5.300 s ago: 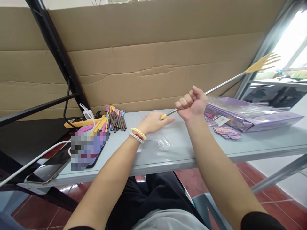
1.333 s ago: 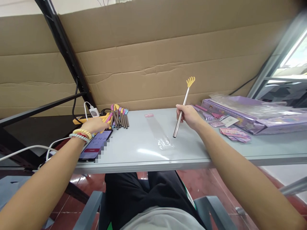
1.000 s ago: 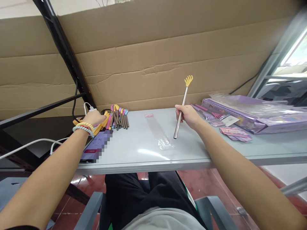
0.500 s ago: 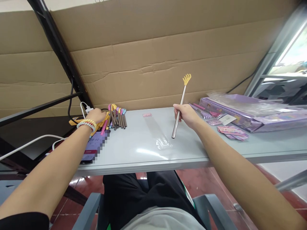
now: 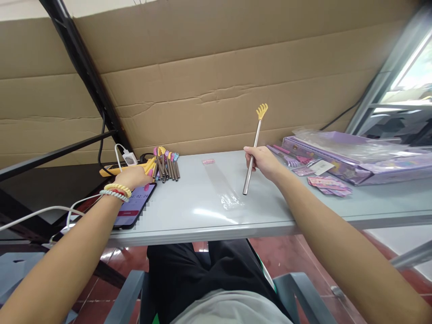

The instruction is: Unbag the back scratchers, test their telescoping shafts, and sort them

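Note:
My right hand (image 5: 261, 162) is closed round the metal shaft of a back scratcher (image 5: 257, 132), held nearly upright with its yellow claw-shaped head on top. On the left, my left hand (image 5: 133, 177) reaches past a phone (image 5: 133, 209) with a lit screen. Its fingers are drawn together beside yellow and pink handles (image 5: 148, 166); what they grip is hidden. Just right of them lies a bunch of back scratchers (image 5: 166, 166) with coloured claw heads and metal shafts. A clear plastic sleeve (image 5: 219, 182) with a pink label end lies flat between my hands.
At the right stand a purple box (image 5: 337, 157) under clear plastic, packaged scratchers (image 5: 286, 157) and a stack of pink cards (image 5: 330, 186). A white charger (image 5: 130, 157) and its cables sit at the left by a black metal post. Cardboard (image 5: 202, 81) lines the back of the table.
My left hand has come slightly nearer and lower, over the phone's top edge, and the white charger shows more. The right hand and its back scratcher have stayed almost still.

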A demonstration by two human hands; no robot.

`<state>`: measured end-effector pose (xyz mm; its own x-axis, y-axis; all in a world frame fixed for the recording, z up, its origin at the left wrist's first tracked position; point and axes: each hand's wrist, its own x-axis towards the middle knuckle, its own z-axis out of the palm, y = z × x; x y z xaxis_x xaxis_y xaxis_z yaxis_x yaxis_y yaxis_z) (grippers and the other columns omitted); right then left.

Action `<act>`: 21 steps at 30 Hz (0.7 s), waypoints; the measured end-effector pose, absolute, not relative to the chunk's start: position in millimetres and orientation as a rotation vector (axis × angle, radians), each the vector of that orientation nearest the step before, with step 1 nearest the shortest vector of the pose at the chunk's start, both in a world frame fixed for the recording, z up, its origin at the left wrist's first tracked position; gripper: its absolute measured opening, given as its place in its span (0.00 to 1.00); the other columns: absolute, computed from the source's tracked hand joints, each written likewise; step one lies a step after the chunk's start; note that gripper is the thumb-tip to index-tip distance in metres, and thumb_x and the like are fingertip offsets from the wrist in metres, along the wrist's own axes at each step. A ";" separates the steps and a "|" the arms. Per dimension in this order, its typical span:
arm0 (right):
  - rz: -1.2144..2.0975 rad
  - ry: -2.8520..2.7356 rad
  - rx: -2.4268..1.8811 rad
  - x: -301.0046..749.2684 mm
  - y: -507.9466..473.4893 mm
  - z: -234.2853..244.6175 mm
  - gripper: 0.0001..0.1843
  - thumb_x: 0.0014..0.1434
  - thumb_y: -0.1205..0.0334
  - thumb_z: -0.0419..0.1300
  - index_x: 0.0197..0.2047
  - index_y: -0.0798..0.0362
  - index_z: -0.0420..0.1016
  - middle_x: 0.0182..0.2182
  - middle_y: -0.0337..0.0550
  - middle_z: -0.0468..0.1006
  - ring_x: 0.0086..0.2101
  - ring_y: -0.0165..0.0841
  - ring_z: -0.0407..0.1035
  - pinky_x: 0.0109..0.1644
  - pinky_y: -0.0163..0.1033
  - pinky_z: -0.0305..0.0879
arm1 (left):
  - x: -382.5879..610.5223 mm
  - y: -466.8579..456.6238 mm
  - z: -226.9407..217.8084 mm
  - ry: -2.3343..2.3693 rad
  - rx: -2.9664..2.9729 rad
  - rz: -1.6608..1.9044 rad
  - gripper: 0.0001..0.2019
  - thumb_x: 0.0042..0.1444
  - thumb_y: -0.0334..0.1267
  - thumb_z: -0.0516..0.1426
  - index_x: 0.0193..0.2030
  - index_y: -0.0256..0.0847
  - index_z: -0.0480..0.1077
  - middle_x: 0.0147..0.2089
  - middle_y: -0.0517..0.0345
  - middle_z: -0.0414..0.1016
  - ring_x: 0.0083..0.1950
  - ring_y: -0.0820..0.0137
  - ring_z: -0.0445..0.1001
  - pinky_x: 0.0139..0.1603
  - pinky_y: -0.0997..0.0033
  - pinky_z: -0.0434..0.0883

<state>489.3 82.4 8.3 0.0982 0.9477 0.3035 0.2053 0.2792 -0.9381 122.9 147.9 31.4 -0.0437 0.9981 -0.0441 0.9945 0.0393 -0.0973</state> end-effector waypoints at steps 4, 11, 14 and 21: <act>0.787 -1.376 -1.185 489.6 81.6 9.0 0.20 0.54 0.56 0.55 0.15 0.54 0.60 0.10 0.37 0.61 0.13 0.23 0.55 0.18 0.31 0.52 | 123.9 150.1 26.8 -2.236 -2.115 0.106 0.15 0.42 0.50 0.55 0.18 0.39 0.70 0.33 0.42 0.75 0.36 0.54 0.74 0.32 0.63 0.66; 0.815 -1.370 -1.158 490.9 84.8 7.1 0.21 0.53 0.53 0.57 0.15 0.54 0.61 0.10 0.36 0.60 0.13 0.23 0.54 0.17 0.31 0.52 | 117.9 148.4 40.6 -2.252 -2.093 0.026 0.27 0.50 0.59 0.47 0.17 0.39 0.70 0.30 0.42 0.74 0.35 0.53 0.73 0.35 0.59 0.67; 0.813 -1.369 -1.170 489.8 84.1 7.7 0.21 0.52 0.52 0.58 0.15 0.54 0.61 0.10 0.36 0.60 0.13 0.23 0.54 0.17 0.31 0.51 | 116.0 160.5 49.2 -2.257 -2.034 -0.073 0.23 0.48 0.56 0.50 0.20 0.37 0.71 0.34 0.39 0.74 0.39 0.51 0.73 0.35 0.60 0.68; 0.820 -1.350 -1.188 488.3 82.5 9.3 0.21 0.52 0.52 0.57 0.15 0.54 0.60 0.09 0.36 0.59 0.12 0.23 0.54 0.17 0.31 0.51 | 112.7 210.5 55.3 -2.303 -2.040 -0.021 0.13 0.45 0.43 0.55 0.20 0.34 0.72 0.37 0.37 0.74 0.41 0.53 0.73 0.37 0.62 0.68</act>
